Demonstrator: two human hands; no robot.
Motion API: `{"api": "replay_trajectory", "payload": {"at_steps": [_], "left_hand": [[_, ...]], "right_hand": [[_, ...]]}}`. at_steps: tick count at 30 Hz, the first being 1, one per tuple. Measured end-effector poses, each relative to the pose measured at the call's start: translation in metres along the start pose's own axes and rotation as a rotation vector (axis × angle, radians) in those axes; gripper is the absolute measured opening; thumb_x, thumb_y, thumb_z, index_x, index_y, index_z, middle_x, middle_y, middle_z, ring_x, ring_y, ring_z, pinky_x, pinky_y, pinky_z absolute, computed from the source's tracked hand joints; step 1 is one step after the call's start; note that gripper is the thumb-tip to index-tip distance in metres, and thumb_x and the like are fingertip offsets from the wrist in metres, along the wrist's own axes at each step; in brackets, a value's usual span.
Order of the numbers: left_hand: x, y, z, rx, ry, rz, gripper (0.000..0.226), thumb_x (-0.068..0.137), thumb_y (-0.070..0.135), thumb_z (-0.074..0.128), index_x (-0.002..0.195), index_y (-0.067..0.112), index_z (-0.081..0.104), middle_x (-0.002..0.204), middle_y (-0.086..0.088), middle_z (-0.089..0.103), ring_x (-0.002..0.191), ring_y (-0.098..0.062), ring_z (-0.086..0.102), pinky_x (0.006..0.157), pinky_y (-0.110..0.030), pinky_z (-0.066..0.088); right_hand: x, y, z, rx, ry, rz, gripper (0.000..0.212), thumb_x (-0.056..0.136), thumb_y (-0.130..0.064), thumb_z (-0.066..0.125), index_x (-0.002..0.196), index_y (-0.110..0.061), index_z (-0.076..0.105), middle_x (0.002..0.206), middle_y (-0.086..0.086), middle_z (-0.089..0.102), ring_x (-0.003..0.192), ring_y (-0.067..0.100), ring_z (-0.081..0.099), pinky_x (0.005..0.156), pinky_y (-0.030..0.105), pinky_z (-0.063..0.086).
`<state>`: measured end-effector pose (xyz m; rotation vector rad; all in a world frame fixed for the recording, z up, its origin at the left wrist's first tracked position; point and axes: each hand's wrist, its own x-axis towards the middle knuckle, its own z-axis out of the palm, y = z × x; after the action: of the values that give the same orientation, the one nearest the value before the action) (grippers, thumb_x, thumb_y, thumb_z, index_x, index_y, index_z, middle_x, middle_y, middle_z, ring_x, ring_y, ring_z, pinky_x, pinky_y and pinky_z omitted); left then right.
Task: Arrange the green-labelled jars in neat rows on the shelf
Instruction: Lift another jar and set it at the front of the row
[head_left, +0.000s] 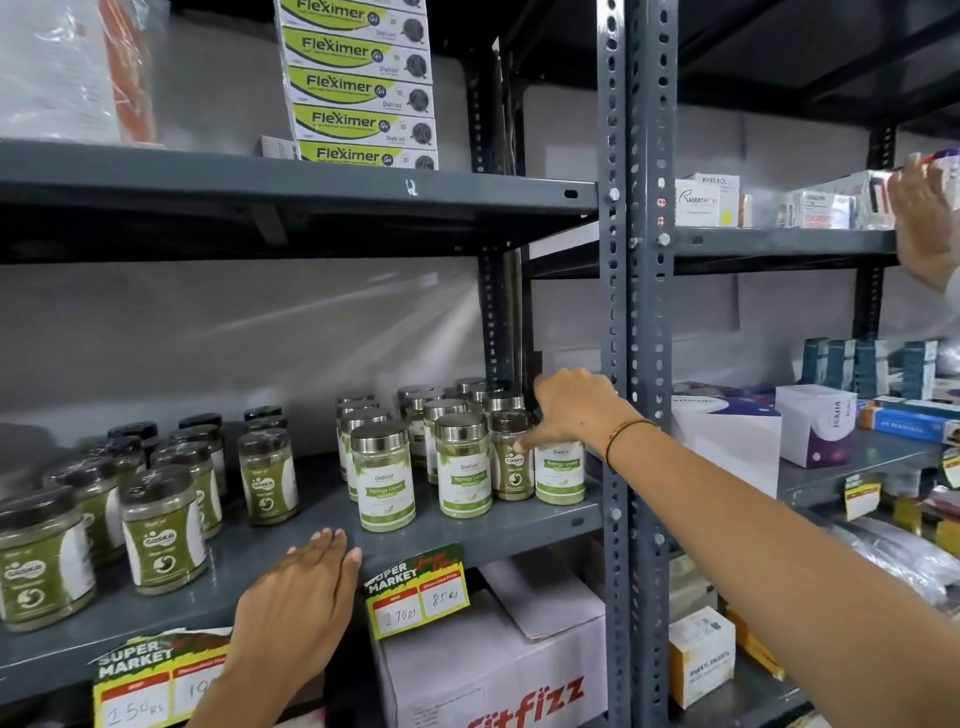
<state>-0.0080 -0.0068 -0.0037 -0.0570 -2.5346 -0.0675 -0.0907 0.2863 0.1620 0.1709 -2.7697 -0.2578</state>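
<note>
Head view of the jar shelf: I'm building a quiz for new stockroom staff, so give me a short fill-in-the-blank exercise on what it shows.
1. The Moringa jars have shiny ____ lids.
2. One dark-lidded Gaska jar stands among the Moringa jars, right by the ____ hand.
3. The left hand rests flat on the front edge of the ____.
4. The stacked boxes on the upper shelf read ____.

Missing words: silver; right; shelf; Fleximer
</note>
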Motion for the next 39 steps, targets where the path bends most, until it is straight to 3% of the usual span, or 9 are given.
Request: {"api": "replay_trajectory", "payload": {"at_steps": [4,7,9,12,20,29,35,39], "left_hand": [[0.004,-0.006,0.0,-0.006,0.015,-0.031,0.067,0.093,0.05,0.01,0.124,0.016,0.059,0.127,-0.002,0.061,0.117,-0.018,0.055,0.093,-0.034,0.047],[0.003,-0.011,-0.002,-0.031,0.027,-0.059,0.066,0.092,0.05,0.012,0.126,0.015,0.057,0.13,-0.002,0.059,0.12,-0.017,0.053,0.097,-0.033,0.043],[0.001,-0.011,-0.002,-0.018,0.032,-0.077,0.062,0.094,0.047,0.017,0.124,0.013,0.059,0.127,-0.004,0.061,0.117,-0.02,0.055,0.094,-0.035,0.045],[0.001,-0.016,0.002,0.021,-0.027,-0.056,0.075,0.095,0.05,0.008,0.115,0.006,0.065,0.117,-0.011,0.066,0.107,-0.025,0.062,0.085,-0.04,0.052],[0.0,-0.015,0.002,0.031,-0.004,-0.048,0.066,0.093,0.048,0.019,0.111,0.006,0.066,0.111,-0.012,0.069,0.105,-0.024,0.063,0.085,-0.04,0.052],[0.001,-0.022,0.002,-0.001,-0.017,-0.024,0.076,0.091,0.057,0.006,0.126,0.012,0.057,0.128,-0.007,0.06,0.119,-0.018,0.053,0.098,-0.033,0.043],[-0.012,-0.021,-0.013,0.071,-0.017,-0.077,0.061,0.093,0.049,0.023,0.111,0.01,0.066,0.112,-0.008,0.069,0.1,-0.023,0.065,0.076,-0.036,0.055],[-0.019,-0.025,-0.021,0.128,-0.036,-0.101,0.06,0.094,0.051,0.024,0.11,0.01,0.065,0.112,-0.009,0.068,0.098,-0.023,0.065,0.068,-0.036,0.055]], "right_hand": [[0.008,-0.009,-0.009,-0.083,0.104,-0.077,0.082,0.074,-0.069,0.066,0.133,-0.014,0.051,0.125,0.007,0.059,0.117,0.029,0.056,0.083,0.042,0.048],[0.019,-0.01,-0.005,0.021,-0.083,-0.147,0.084,0.076,-0.063,0.07,0.143,-0.018,0.045,0.14,0.006,0.054,0.126,0.028,0.052,0.097,0.046,0.049],[0.026,-0.009,-0.001,0.164,-0.259,-0.189,0.09,0.079,-0.055,0.072,0.152,-0.02,0.033,0.154,0.007,0.042,0.137,0.028,0.043,0.108,0.044,0.041],[0.034,-0.007,0.006,0.27,-0.346,-0.213,0.088,0.082,-0.048,0.073,0.153,-0.022,0.028,0.157,0.006,0.037,0.139,0.028,0.041,0.11,0.041,0.038],[0.044,-0.001,0.01,0.534,-0.265,-0.165,0.075,0.072,-0.032,0.086,0.138,-0.021,0.051,0.139,0.0,0.054,0.122,0.022,0.053,0.094,0.033,0.044],[0.042,-0.003,-0.035,0.467,0.02,-0.148,0.07,0.069,-0.03,0.088,0.13,-0.019,0.056,0.128,0.004,0.061,0.116,0.025,0.058,0.1,0.04,0.047],[0.035,-0.02,-0.077,0.421,0.241,-0.185,0.072,0.065,-0.034,0.089,0.128,-0.021,0.057,0.125,0.008,0.064,0.113,0.031,0.061,0.096,0.043,0.051],[0.026,-0.047,-0.096,0.619,0.295,-0.302,0.067,0.067,-0.033,0.088,0.127,-0.019,0.06,0.123,0.003,0.066,0.112,0.023,0.061,0.096,0.035,0.048]]}}
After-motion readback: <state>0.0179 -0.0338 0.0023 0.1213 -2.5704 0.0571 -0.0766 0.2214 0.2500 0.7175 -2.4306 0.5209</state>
